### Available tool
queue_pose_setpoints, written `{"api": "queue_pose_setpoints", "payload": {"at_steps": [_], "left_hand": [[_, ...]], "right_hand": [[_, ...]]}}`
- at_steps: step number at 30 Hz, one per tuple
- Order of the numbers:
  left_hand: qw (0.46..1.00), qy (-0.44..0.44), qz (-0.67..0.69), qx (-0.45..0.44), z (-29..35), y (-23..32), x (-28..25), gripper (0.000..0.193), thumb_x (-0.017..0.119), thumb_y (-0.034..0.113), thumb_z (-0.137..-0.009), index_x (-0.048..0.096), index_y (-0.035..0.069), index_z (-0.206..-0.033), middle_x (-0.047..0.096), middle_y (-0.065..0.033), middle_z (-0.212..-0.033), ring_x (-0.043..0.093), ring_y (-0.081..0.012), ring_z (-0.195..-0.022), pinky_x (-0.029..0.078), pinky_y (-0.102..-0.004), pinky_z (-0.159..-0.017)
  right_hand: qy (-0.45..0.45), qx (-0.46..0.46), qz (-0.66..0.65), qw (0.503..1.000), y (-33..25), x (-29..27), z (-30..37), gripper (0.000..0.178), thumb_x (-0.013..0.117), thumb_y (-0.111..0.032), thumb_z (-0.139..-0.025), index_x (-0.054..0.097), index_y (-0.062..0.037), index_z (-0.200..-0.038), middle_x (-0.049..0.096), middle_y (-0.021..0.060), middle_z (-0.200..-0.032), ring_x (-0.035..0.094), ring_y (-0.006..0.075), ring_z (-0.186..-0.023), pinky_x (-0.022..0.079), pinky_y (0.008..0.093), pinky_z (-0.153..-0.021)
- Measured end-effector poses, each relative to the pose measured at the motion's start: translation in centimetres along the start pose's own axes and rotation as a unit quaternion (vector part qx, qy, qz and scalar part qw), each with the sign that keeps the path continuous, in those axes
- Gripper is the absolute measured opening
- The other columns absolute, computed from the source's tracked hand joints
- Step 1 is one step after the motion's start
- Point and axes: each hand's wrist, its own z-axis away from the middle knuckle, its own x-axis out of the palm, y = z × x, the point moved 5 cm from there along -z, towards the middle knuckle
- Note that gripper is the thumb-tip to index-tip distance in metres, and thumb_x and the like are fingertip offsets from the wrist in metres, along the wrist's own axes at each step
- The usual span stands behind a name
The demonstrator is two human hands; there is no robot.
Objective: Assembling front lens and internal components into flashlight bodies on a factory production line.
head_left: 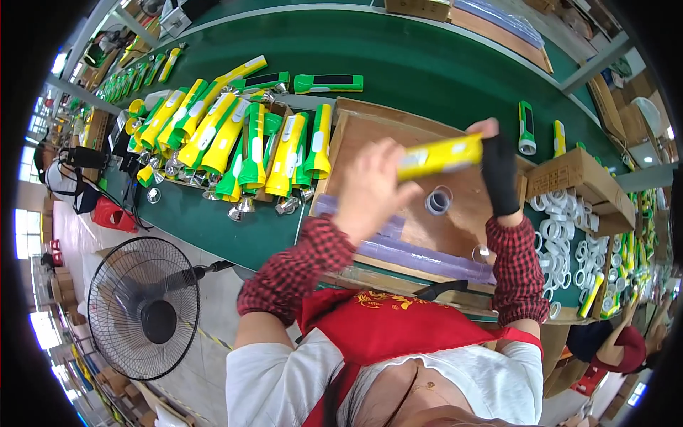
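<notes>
A yellow flashlight (441, 156) is held level above a shallow brown tray (427, 245), blurred by motion. Its right end is in my right hand (498, 171), which wears a black fingerless glove. My left hand (371, 186) is bare and closed about its left end, thumb below and fingers above, hiding the flashlight's head. Under the flashlight, a clear round plastic piece (439, 201) lies in the tray. A second clear disc (482, 254) is beside my right forearm. Rolled clear purplish plastic (427, 261) lies along the tray's near side.
Many yellow and green flashlights (213, 135) are piled left of the tray, with shiny reflectors hanging from them. Right of it are white rings (558, 235) and a cardboard box (580, 181). A green flashlight (526, 128) stands at the far right. A black fan (146, 306) is at lower left.
</notes>
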Motion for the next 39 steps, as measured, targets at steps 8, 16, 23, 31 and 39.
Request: {"api": "queue_pose_setpoints", "payload": {"at_steps": [8, 16, 23, 31, 39], "left_hand": [[0.919, -0.225, -0.298, 0.128, 0.5, -10.6, -3.9, 0.027, 0.059, 0.012, -0.083, 0.064, 0.015, -0.109, 0.048, -0.0007, -0.139, 0.039, -0.0316, -0.134, 0.038, -0.051, -0.103], [0.921, -0.279, -0.172, 0.21, -2.3, -11.9, -5.0, 0.038, 0.065, 0.015, -0.08, 0.055, 0.011, -0.116, 0.057, -0.0067, -0.131, 0.041, -0.0295, -0.135, 0.036, -0.0485, -0.108], [0.971, -0.111, 0.202, 0.068, -5.7, -6.2, -7.4, 0.055, 0.073, 0.013, -0.068, 0.048, 0.002, -0.116, 0.058, -0.0169, -0.103, 0.059, -0.0377, -0.098, 0.049, -0.0402, -0.09], [0.921, -0.151, 0.357, 0.035, -2.2, 2.8, -2.9, 0.057, 0.076, 0.031, -0.083, 0.044, 0.007, -0.123, 0.063, -0.0168, -0.098, 0.066, -0.0339, -0.087, 0.053, -0.038, -0.074], [0.684, -0.243, 0.654, -0.213, 4.8, 5.5, 4.5, 0.054, 0.059, 0.041, -0.096, 0.04, 0.002, -0.127, 0.06, -0.0083, -0.097, 0.061, -0.0142, -0.081, 0.05, -0.0284, -0.073]], "right_hand": [[0.069, -0.218, 0.334, 0.914, 11.0, -2.1, -7.8, 0.033, 0.076, -0.015, -0.075, 0.056, -0.0039, -0.099, 0.056, 0.0179, -0.101, 0.056, 0.0375, -0.093, 0.047, 0.0449, -0.079], [-0.006, -0.114, 0.369, 0.922, 13.9, -1.7, -6.2, 0.023, 0.072, -0.015, -0.079, 0.059, -0.0047, -0.095, 0.059, 0.0155, -0.105, 0.057, 0.0356, -0.095, 0.046, 0.0459, -0.083], [-0.108, 0.077, -0.142, 0.981, -1.4, 3.4, -0.5, 0.032, 0.056, -0.029, -0.097, 0.056, -0.0037, -0.116, 0.059, 0.0083, -0.103, 0.065, 0.0207, -0.088, 0.051, 0.0293, -0.067], [-0.15, 0.239, -0.356, 0.891, -3.2, 3.0, 6.0, 0.034, 0.053, -0.029, -0.1, 0.054, -0.0018, -0.12, 0.062, 0.0055, -0.102, 0.062, 0.0117, -0.088, 0.05, 0.0256, -0.076], [-0.17, 0.017, -0.075, 0.982, -7.2, -1.0, 11.4, 0.007, 0.061, -0.006, -0.088, 0.059, -0.0002, -0.091, 0.062, 0.0136, -0.106, 0.06, 0.0235, -0.092, 0.048, 0.0304, -0.077]]}}
